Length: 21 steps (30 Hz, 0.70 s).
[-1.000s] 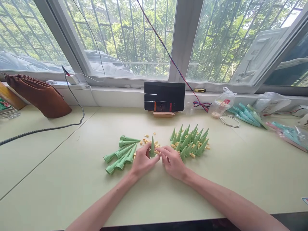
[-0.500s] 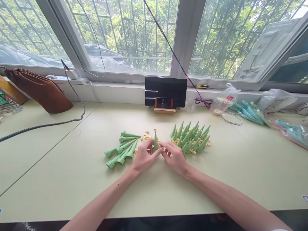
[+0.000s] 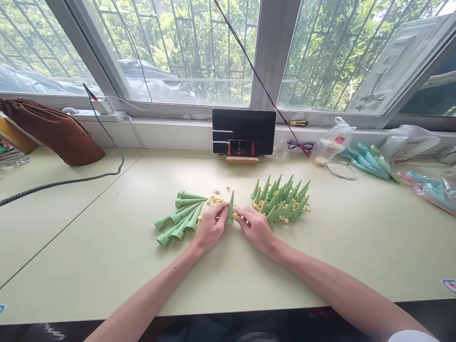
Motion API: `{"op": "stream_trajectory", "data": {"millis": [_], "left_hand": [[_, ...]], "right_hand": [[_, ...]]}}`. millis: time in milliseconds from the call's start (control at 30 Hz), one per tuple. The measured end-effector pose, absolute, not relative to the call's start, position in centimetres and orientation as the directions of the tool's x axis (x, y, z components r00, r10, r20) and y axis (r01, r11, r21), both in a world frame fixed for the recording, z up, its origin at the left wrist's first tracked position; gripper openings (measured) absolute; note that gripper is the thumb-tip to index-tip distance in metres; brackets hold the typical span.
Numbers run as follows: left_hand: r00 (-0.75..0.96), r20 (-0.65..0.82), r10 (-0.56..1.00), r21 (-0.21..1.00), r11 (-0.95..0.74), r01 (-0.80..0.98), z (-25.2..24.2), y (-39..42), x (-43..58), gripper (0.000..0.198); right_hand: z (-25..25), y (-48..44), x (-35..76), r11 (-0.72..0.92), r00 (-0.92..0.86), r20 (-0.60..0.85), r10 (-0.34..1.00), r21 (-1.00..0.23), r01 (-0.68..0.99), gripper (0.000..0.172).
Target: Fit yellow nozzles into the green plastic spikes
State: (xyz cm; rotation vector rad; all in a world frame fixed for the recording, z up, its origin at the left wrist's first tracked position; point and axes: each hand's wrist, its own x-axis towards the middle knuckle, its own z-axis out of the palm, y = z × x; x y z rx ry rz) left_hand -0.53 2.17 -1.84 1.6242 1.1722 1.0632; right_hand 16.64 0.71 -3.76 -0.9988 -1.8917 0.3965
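Upright between my hands stands a green plastic spike [image 3: 231, 209], its point upward and its wide collar low. My left hand [image 3: 211, 225] is closed on its left side. My right hand [image 3: 257, 230] pinches a small yellow valve [image 3: 236, 215] at the spike's lower right side; its inner end is too small to make out. Left of my hands several green spikes [image 3: 185, 216] lie fanned out, points to the right. Behind my left hand are loose yellow valves [image 3: 216, 200]. To the right, several green spikes [image 3: 281, 199] stand in a cluster with yellow valves at their bases.
At the back a phone [image 3: 242, 148] leans on a dark tablet [image 3: 245, 124] in a wooden stand [image 3: 242, 160]. A brown drawstring bag [image 3: 67, 135] and a black cable [image 3: 71, 180] lie left. Plastic bags [image 3: 333, 142] and a coiled white cable [image 3: 342, 171] are at the back right.
My fingers have drawn apart around the spike, baring its collar and the yellow valve at its side. The left hand's grip has shifted onto the spike's left side. The view has tilted slightly.
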Motion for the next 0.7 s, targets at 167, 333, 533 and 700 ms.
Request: {"op": "stream_trajectory", "data": {"millis": [167,333,533,700], "left_hand": [[0.23,0.204,0.951,0.928,-0.263,0.265,-1.67,2.02,-0.54,0.031],[0.24,0.232,0.943,0.913,-0.296,0.28,-1.55,1.86,-0.53,0.031],[0.248,0.276,0.929,0.902,-0.339,0.267,-1.48,1.83,-0.52,0.03],[0.247,0.26,0.934,0.903,-0.326,0.281,-1.49,1.84,-0.49,0.03]], "right_hand": [[-3.75,0.73,16.68,0.62,-0.25,0.584,0.773,-0.61,0.493,0.018],[-3.59,0.69,16.71,0.592,-0.266,0.539,0.799,-0.629,0.503,0.016],[-3.5,0.73,16.72,0.548,-0.265,0.486,0.833,-0.657,0.518,0.016],[-3.45,0.73,16.7,0.532,-0.282,0.455,0.845,-0.655,0.536,0.018]]}}
